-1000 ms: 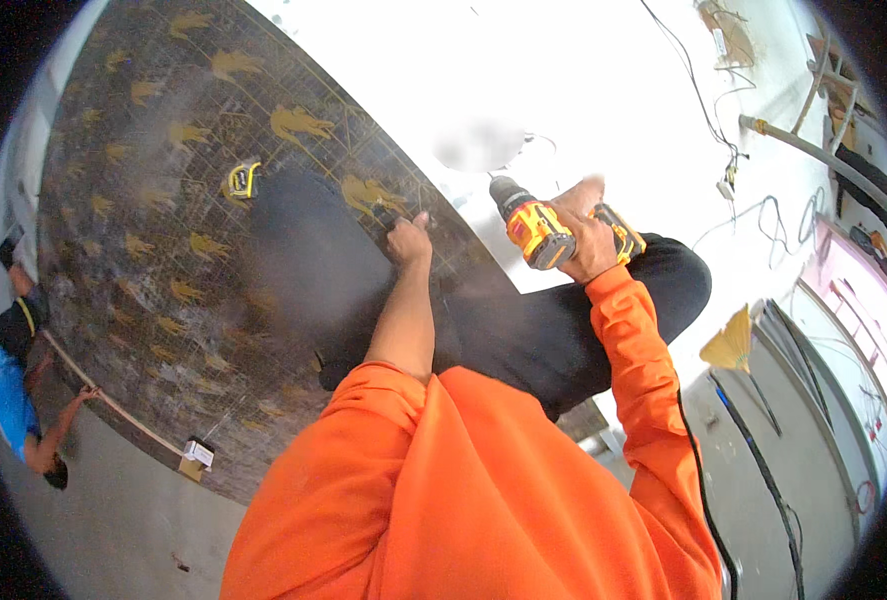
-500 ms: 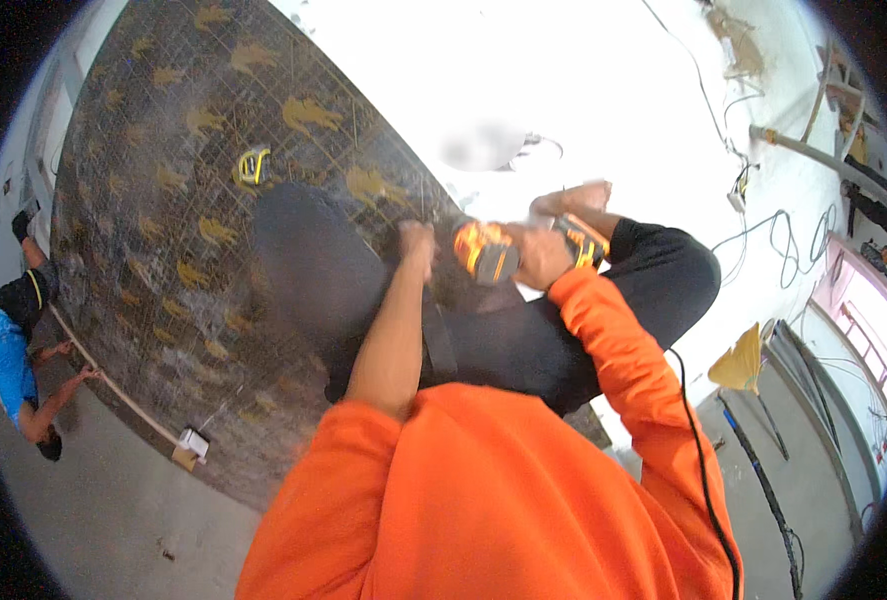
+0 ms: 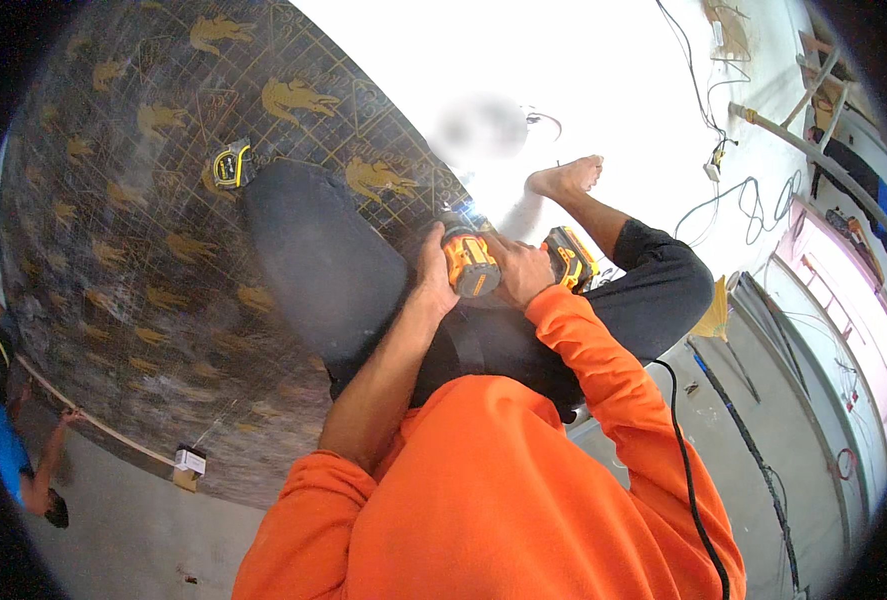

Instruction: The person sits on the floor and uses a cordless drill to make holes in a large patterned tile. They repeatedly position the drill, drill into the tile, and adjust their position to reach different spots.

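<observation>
A yellow-and-black cordless drill (image 3: 473, 272) is in my right hand (image 3: 525, 272), whose fingers wrap its handle. Its battery (image 3: 569, 258) sticks out to the right, and a light shines at its nose by the edge of a dark, yellow-patterned board (image 3: 303, 150). My left hand (image 3: 433, 268) is closed right against the drill's left side, close to the nose; whatever its fingers pinch is hidden. The drill's tip is also hard to make out. Beyond my left knee, a yellow-and-black tape measure (image 3: 231, 165) lies on the board.
At the left rim, another person in a blue top (image 3: 1, 440) has a hand at the board's edge. A small white box (image 3: 191, 460) sits on that edge. Cables (image 3: 753, 205) and a pole (image 3: 748, 440) lie to the right. A yellow broom-like thing (image 3: 713, 312) is beside my right knee.
My left hand has come right up against the drill from a short way off. The drill has shifted slightly left, and a light now shows at its nose. My view has turned a little.
</observation>
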`<state>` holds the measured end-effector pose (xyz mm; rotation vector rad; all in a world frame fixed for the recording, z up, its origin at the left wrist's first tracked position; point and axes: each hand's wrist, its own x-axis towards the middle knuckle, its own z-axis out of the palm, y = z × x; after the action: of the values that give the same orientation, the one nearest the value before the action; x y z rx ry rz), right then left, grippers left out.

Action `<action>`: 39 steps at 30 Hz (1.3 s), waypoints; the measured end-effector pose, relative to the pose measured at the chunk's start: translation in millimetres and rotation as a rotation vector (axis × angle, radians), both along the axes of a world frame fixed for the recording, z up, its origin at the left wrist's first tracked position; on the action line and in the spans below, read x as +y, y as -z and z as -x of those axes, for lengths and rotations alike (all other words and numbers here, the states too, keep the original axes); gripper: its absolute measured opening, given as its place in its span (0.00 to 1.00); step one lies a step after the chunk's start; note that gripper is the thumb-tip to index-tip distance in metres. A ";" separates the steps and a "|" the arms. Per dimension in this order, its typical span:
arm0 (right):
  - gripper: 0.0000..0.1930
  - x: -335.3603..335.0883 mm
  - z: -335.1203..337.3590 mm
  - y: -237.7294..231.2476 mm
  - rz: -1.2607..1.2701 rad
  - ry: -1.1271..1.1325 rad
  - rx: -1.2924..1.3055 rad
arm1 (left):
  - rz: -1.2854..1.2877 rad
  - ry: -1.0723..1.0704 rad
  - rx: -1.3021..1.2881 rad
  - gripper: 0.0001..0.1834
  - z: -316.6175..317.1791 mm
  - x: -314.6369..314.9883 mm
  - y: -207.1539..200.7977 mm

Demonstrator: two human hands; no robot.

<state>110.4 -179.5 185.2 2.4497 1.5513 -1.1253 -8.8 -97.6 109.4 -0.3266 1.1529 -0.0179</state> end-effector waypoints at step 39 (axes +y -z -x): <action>0.33 52.8 1.2 -15.9 0.329 -0.088 -0.068 | 0.203 -0.113 -0.107 0.25 3.3 17.3 11.9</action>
<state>109.2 -126.7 201.0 2.1610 1.3181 -1.1630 -12.2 -80.3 97.5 -0.5637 1.0274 -0.0526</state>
